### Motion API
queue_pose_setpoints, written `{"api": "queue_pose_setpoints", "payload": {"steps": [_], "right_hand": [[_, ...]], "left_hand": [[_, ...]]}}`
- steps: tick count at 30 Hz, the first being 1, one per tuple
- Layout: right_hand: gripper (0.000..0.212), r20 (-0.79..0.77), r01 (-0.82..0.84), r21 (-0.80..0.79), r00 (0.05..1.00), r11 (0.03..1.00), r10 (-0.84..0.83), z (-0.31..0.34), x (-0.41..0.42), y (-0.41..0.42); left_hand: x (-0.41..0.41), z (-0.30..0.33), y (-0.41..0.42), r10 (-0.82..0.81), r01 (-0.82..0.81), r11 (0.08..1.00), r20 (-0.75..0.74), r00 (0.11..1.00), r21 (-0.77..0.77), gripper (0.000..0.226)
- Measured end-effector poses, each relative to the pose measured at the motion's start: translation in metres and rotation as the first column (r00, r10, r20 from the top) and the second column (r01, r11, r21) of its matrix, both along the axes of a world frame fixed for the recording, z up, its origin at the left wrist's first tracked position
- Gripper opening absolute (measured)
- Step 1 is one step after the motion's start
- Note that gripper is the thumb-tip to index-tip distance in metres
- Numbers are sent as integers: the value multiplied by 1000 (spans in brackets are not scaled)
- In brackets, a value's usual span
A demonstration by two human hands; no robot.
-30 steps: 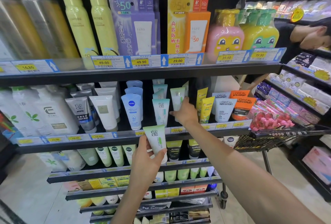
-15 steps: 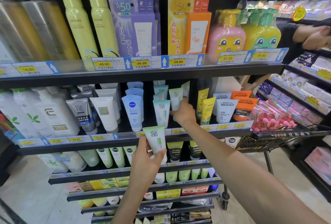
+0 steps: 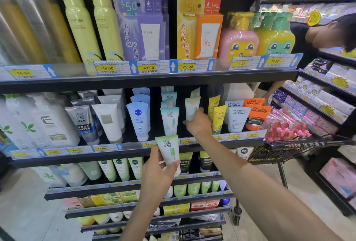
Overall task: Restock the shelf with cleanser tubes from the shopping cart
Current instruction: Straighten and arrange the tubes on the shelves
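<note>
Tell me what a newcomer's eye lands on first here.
Two bare arms reach into a crowded shelf: the right hand grips a green-white cleanser tube in the middle row, and the left hand holds a matching tube below. On the top shelf, pink and yellow cartoon-faced bottles stand at right.

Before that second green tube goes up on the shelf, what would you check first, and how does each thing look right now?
1. Left hand has a firm grip on the spare green-and-white tube: ok.
2. Right hand holds the tube on the shelf upright: ok.
3. Free space in that row, between the teal tubes and yellow tubes: ok, a gap shows.
4. Spare tube matches the row: ok.
5. More tubes left in the shopping cart: cannot tell.
</note>
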State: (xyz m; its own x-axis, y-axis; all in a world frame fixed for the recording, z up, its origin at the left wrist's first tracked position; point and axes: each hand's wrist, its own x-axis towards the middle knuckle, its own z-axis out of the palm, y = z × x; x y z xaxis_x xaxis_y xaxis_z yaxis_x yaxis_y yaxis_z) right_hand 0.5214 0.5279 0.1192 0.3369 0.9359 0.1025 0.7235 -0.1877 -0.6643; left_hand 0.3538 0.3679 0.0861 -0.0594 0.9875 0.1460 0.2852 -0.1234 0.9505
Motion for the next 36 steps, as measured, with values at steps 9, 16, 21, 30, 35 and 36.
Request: {"api": "queue_pose_setpoints", "payload": {"steps": [9, 16, 21, 30, 35, 36], "right_hand": [[65, -8, 44, -10, 999, 999, -44, 6, -4, 6], [73, -18, 40, -16, 999, 999, -40, 4, -1, 7], [69, -40, 21, 18, 999, 1000, -20, 3, 3, 0], [58, -2, -95, 125, 995, 988, 96, 0, 0, -57], [48, 182, -271, 224, 955, 936, 233, -9, 25, -106], [45, 238, -289, 243, 943, 926, 233, -12, 35, -112]], "left_hand": [[1, 1, -2, 13, -13, 1000, 9, 1000, -11, 41], [2, 7, 0, 14, -14, 1000, -9, 1000, -4, 46], [10, 12, 4, 8, -7, 1000, -41, 999, 26, 41], [24, 27, 13, 33, -31, 995, -27, 999, 94, 39], [39, 41, 24, 42, -39, 991, -17, 999, 125, 42], [45, 45, 26, 44, -40, 991, -28, 999, 129, 42]]}}
